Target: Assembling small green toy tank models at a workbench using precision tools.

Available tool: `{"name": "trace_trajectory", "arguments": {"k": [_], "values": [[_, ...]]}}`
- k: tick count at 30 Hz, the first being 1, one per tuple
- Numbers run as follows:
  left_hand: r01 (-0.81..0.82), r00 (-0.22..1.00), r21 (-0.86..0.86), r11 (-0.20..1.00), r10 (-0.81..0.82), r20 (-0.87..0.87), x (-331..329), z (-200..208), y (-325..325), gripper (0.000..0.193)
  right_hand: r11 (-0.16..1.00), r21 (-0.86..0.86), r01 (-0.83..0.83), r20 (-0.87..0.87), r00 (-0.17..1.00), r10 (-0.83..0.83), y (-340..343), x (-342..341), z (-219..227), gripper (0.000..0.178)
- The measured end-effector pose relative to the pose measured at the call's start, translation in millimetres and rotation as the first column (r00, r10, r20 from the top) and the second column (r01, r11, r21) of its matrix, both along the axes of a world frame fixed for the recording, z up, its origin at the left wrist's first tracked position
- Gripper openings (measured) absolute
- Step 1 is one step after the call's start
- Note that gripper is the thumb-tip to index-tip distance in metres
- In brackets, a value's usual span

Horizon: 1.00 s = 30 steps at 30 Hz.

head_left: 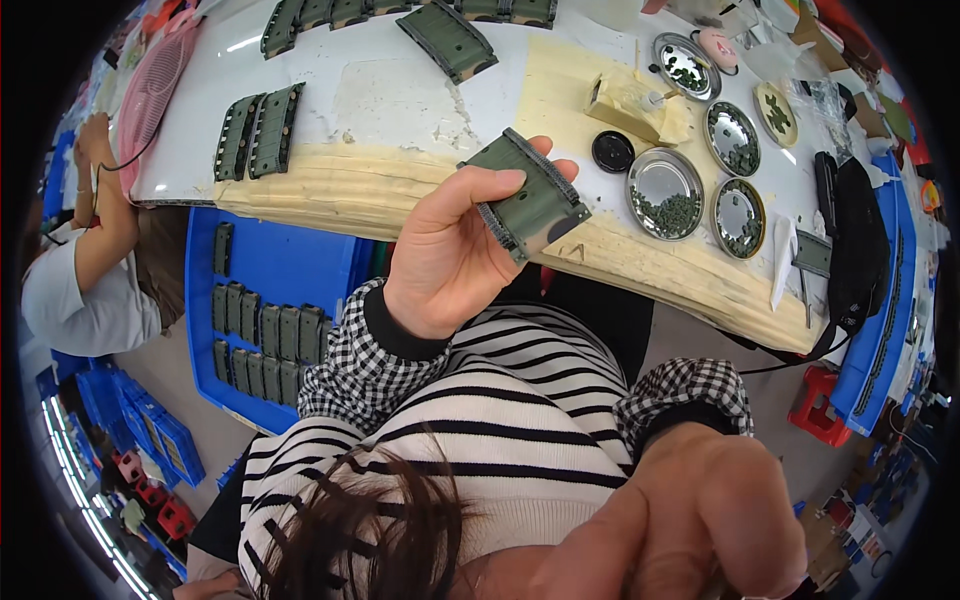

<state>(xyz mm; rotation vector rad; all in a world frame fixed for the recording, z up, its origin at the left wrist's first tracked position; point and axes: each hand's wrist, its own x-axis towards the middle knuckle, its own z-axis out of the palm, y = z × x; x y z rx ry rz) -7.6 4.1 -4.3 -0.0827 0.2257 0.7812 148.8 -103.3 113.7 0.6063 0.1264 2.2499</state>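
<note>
My left hand (450,250) holds a flat olive-green ribbed panel (530,195) up in front of the table edge, thumb on its face and fingers behind it. My right hand (690,520) is raised very close to the camera at the lower right, fingers curled together; nothing clearly shows in it. Both wrists wear black-and-white checked cuffs over a striped top.
More green panels (258,132) lie on the white table (380,90), with others along the far edge. Round metal dishes (665,192) of small dark parts and a black lid (612,151) sit at the right. A blue crate (330,262) of panels stands below left. Another person's arm (100,210) is at the left.
</note>
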Motion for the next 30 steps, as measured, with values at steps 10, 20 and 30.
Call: {"name": "trace_trajectory", "arguments": {"k": [10,20,30], "values": [[0.066,0.996,0.038,0.997,-0.068,0.065,-0.5,-0.5,0.5,0.039,0.541,0.543,0.642,0.567,0.195,-0.8,-23.9,-23.5,-2.5,0.046],[-0.007,0.982,-0.017,1.0,0.01,0.189,2.3,-6.4,10.3,0.078,0.515,0.804,0.298,0.406,0.359,-0.841,15.4,20.6,-42.4,0.034],[-0.003,0.985,-0.202,0.979,0.037,0.167,13.0,3.6,20.5,0.069,0.399,0.917,0.013,0.357,-0.473,-0.806,21.7,31.3,-72.4,0.06]]}}
